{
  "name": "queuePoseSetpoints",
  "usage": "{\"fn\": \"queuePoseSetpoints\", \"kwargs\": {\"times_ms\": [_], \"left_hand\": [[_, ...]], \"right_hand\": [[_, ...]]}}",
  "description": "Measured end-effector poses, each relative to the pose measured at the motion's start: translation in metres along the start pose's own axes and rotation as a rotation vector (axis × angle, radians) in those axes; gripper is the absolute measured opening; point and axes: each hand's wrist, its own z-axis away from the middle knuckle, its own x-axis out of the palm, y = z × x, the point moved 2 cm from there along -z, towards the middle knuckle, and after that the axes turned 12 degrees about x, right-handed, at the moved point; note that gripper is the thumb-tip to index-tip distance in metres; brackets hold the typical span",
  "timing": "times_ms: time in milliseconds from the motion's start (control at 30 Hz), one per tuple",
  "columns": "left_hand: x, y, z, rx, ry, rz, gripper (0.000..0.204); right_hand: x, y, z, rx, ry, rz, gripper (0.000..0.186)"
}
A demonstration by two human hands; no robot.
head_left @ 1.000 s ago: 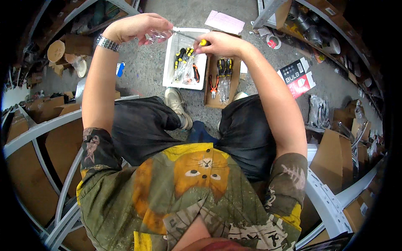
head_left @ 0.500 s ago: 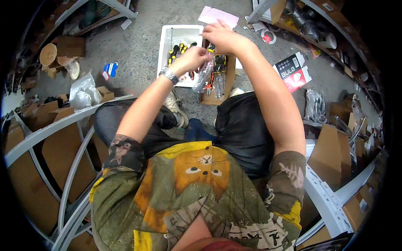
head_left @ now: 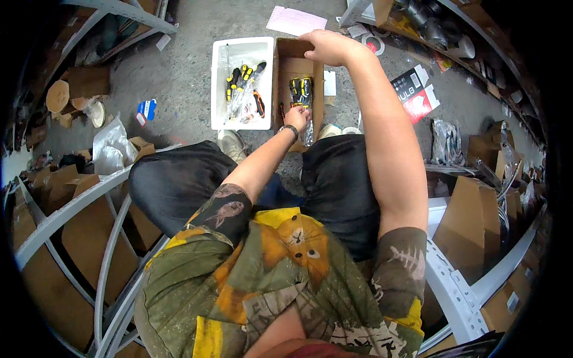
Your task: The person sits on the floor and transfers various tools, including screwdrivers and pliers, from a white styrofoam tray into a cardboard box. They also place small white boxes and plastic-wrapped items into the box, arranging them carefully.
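My left hand (head_left: 296, 117) reaches into the cardboard box (head_left: 316, 116), its fingers closed on bagged yellow-and-black screwdrivers (head_left: 305, 89) lying there. My right hand (head_left: 325, 48) grips the box's top edge at the back. Left of the box, touching it, sits a white plastic bin (head_left: 218, 86) with several loose screwdrivers (head_left: 239, 80) and an orange-and-black handled tool (head_left: 258, 102). Part of the box's contents is hidden behind my left hand and wrist.
A pink paper (head_left: 295, 19) lies beyond the box, and a flattened printed carton (head_left: 421, 104) at the right. Metal shelving (head_left: 447, 298) surrounds me, holding cardboard boxes (head_left: 462, 221). Plastic bags (head_left: 110, 143) and scraps lie to both sides.
My left hand came from the upper left down into the cardboard box with a bagged screwdriver. My right hand let go of that screwdriver and moved to the box's top edge.
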Motion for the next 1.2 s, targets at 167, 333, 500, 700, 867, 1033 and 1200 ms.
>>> {"fn": "queuePoseSetpoints", "kwargs": {"times_ms": [167, 333, 500, 700, 867, 1033, 1200], "left_hand": [[0.010, -0.058, -0.034, 0.125, -0.146, -0.215, 0.029], [-0.003, -0.025, -0.041, 0.257, -0.511, -0.659, 0.044], [-0.051, 0.018, -0.082, 0.277, -0.045, -0.279, 0.060], [-0.025, 0.008, -0.093, 0.010, -0.054, -0.360, 0.118], [-0.005, -0.005, -0.078, 0.106, -0.080, -0.195, 0.122], [-0.032, 0.039, -0.038, 0.390, 0.123, -0.356, 0.085], [-0.151, 0.133, -0.002, 0.741, 0.422, -0.266, 0.022]], "right_hand": [[-0.005, -0.011, -0.002, -0.015, -0.071, -0.063, 0.051], [0.002, 0.001, -0.002, 0.025, -0.078, -0.072, 0.050], [0.013, 0.027, -0.013, 0.020, -0.146, -0.212, 0.053], [0.038, 0.056, -0.025, 0.036, -0.210, -0.225, 0.054], [0.031, 0.050, -0.022, 0.112, -0.237, -0.234, 0.053], [0.025, 0.038, -0.018, 0.077, -0.239, -0.236, 0.054], [0.028, 0.041, -0.023, 0.094, -0.273, -0.288, 0.054]]}}
